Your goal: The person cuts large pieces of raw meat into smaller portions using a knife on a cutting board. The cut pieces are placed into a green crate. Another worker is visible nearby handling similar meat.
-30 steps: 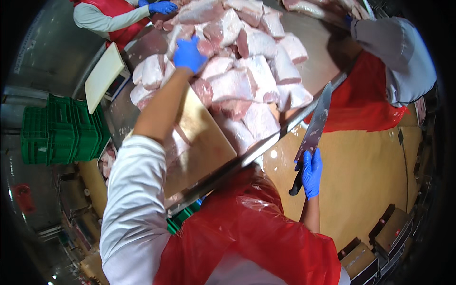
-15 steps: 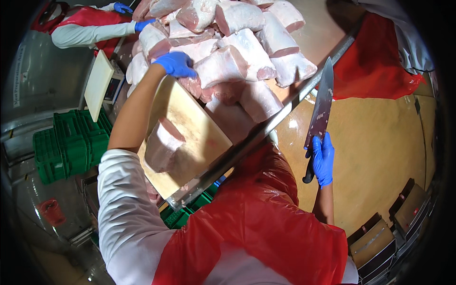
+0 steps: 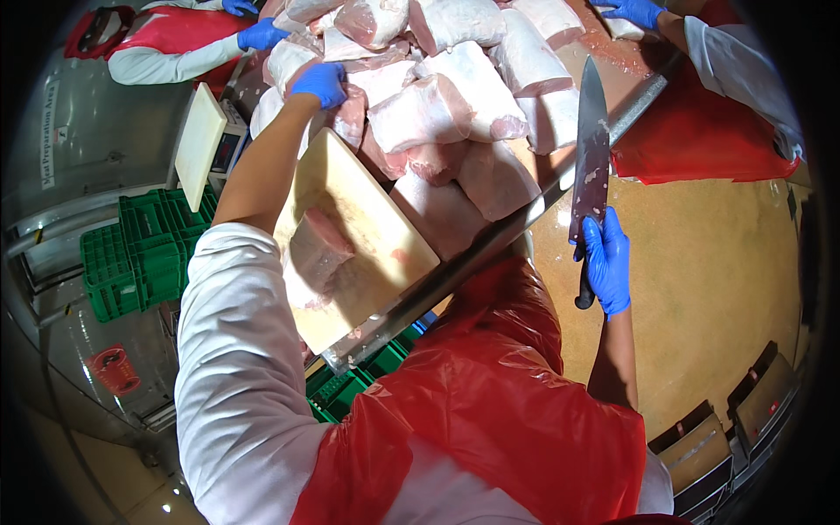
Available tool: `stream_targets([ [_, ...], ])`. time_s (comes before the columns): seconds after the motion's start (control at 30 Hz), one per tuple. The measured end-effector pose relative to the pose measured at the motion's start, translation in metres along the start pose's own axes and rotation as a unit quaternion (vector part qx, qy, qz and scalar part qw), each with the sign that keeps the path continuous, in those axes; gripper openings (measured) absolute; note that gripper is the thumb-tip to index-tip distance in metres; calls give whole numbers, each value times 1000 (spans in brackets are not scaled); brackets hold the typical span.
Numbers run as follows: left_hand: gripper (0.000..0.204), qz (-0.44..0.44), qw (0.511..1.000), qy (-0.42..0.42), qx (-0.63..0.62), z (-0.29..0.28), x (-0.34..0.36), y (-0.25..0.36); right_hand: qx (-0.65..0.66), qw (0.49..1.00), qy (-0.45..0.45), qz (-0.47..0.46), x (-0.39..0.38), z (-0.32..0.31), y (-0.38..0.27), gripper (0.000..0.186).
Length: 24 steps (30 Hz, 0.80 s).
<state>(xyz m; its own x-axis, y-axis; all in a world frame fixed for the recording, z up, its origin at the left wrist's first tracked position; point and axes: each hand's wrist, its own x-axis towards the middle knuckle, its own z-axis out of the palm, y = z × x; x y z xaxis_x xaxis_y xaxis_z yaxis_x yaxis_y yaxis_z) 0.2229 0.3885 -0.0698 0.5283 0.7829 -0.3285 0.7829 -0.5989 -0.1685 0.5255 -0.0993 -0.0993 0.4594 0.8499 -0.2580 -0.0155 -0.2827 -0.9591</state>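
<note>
My left hand (image 3: 320, 85), in a blue glove, has its fingers curled on a pink slab of raw meat (image 3: 350, 115) at the near left side of a large meat pile (image 3: 422, 112). My right hand (image 3: 605, 262), also gloved in blue, grips a long knife (image 3: 591, 144) by its black handle. The blade points up and away, right of the table, with pale scraps stuck to it. Between my arms lies a cream cutting board (image 3: 381, 234). A single cut piece of meat (image 3: 317, 262) rests on it, partly in shadow.
A metal table edge (image 3: 437, 284) runs diagonally in front of me. Green crates (image 3: 140, 249) stand at the left, near an upright white board (image 3: 199, 144). A co-worker in a red apron (image 3: 179, 44) is far left; another person's gloved hand (image 3: 632, 10) shows far right.
My left hand has shifted farther away along the pile, and the pink slab beside it has turned. The knife now points more directly away. At far right, another person's hand has come into view.
</note>
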Motion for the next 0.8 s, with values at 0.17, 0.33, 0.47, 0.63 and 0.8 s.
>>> stream_targets([
  [0.17,22,-95,960,64,-256,24,-7,-83,-24,1000,-4,-16,-9,-9,0,15],
  [0.33,99,36,992,-117,11,8,-34,38,-1,1000,5,27,-14,-2,12,17],
  [0.47,94,-90,995,25,18,14,-50,72,-4,999,-29,-38,-6,14,3,18],
  [0.63,74,-75,978,95,-170,-16,-30,-18,8,998,-39,-58,6,27,-13,17],
  [0.8,60,-211,796,118,-555,-38,-14,-120,-7,999,-37,-30,-9,16,-17,16],
])
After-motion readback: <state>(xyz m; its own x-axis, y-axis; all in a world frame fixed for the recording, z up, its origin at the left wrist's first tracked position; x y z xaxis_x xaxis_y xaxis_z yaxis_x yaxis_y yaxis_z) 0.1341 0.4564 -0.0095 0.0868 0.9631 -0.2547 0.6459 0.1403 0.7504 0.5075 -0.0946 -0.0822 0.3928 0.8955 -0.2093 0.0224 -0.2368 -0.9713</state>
